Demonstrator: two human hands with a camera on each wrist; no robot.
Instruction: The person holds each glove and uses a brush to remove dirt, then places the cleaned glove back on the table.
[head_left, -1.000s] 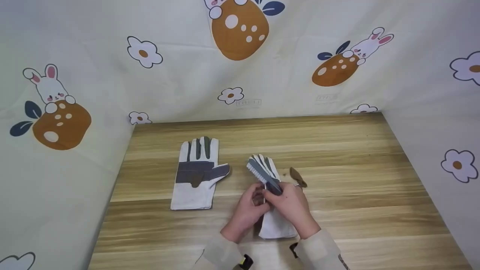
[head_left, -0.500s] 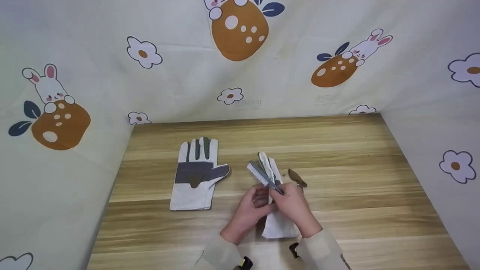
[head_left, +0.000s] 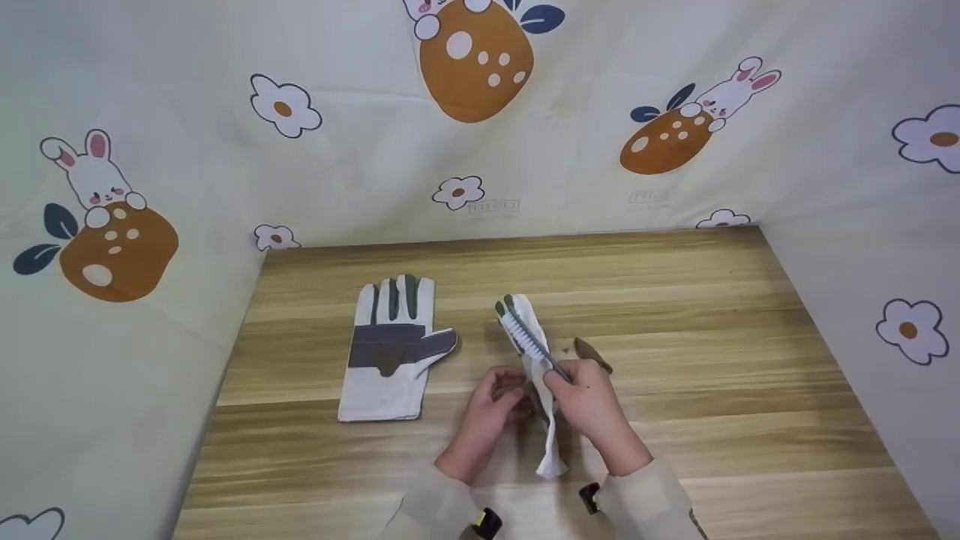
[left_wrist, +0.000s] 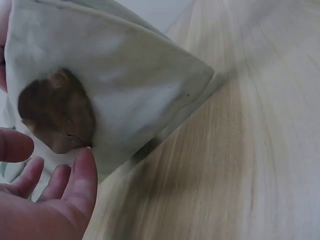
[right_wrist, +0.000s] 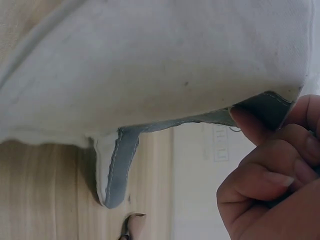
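My right hand grips a brush with a grey handle and white bristles. Its fingers also pinch a white work glove, which stands on edge with grey finger sides. In the right wrist view, the brush is mostly hidden behind the curled fingers. My left hand is at the glove's left face. Its fingertips touch the lower edge of a wrinkled brown, leaf-like patch on the cloth. Farther left, a matching glove lies flat, fingers pointing away, with a similar brown piece on its palm.
A brown leaf-like piece lies on the wood-grain table just beyond my right hand. Patterned cloth hangs along the table's back and sides.
The held glove has turned from nearly flat to edge-on, its left face now towards my left hand. The brush has turned with it, bristles more in view. The other glove has stayed put.
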